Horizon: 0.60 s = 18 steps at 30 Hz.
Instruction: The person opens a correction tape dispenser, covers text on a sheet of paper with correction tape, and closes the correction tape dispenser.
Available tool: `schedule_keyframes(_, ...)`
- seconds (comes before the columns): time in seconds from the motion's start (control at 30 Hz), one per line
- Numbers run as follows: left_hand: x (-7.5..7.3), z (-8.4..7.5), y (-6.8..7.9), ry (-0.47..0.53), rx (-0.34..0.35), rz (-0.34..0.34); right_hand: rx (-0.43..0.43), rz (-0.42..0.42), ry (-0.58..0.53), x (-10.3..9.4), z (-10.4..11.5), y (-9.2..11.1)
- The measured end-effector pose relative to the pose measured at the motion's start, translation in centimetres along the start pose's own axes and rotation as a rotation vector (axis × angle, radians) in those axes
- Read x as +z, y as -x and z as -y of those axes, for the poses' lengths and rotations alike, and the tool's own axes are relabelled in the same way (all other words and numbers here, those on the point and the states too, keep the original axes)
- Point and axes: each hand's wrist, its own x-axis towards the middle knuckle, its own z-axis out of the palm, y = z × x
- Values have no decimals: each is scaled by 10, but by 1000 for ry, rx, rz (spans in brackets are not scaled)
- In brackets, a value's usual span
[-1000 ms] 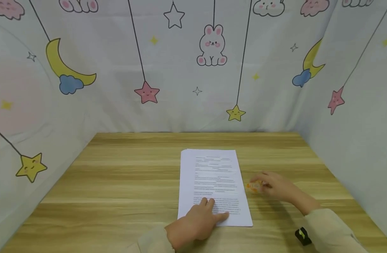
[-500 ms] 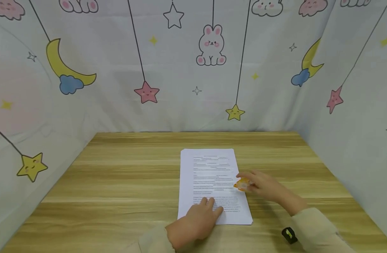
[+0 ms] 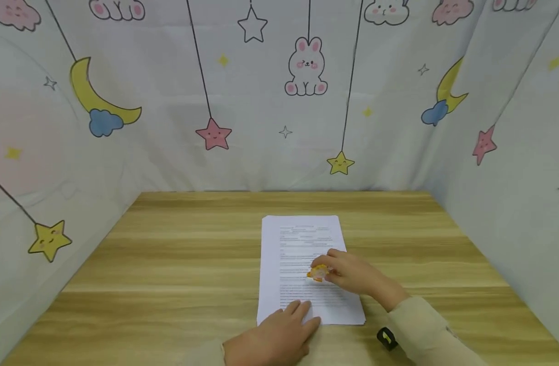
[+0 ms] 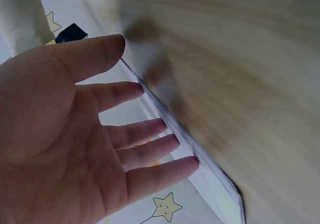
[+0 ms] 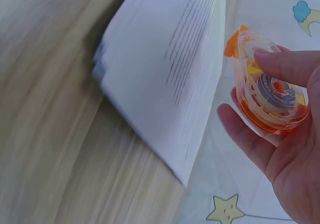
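Observation:
A stack of printed paper sheets (image 3: pixel 270 249) lies on the wooden table. My right hand (image 3: pixel 354 273) holds a correction tape dispenser (image 5: pixel 272 92), clear and orange with a tape reel inside, between thumb and fingers. In the head view that hand and the dispenser overlap the middle of the printed lines. The right wrist view shows the dispenser's orange tip pointing away from the palm. My left hand (image 3: pixel 279 333) is at the near edge of the stack, fingers extended over the bottom of the page. In the left wrist view its fingers (image 4: pixel 150 134) look straight and spread, holding nothing.
The wooden table (image 3: pixel 183 254) extends on both sides of the stack. A white curtain (image 3: pixel 261 168) printed with stars, moons and rabbits surrounds its back and sides. A small black object (image 3: pixel 386 338) is by the right sleeve (image 3: pixel 426 325).
My right hand has carried the correction tape left, from beside the stack to over the middle of the page. My left hand has drawn slightly back toward the page's near edge.

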Motion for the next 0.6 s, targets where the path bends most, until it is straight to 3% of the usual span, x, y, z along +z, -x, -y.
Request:
schedule_keyframes(0.23,1,3,-1,51,22,13,-22,42,-54,9,15,-16)
schedule_keyframes(0.6,3,3,-3,28,32,48,-136,11,38,21,34,-36)
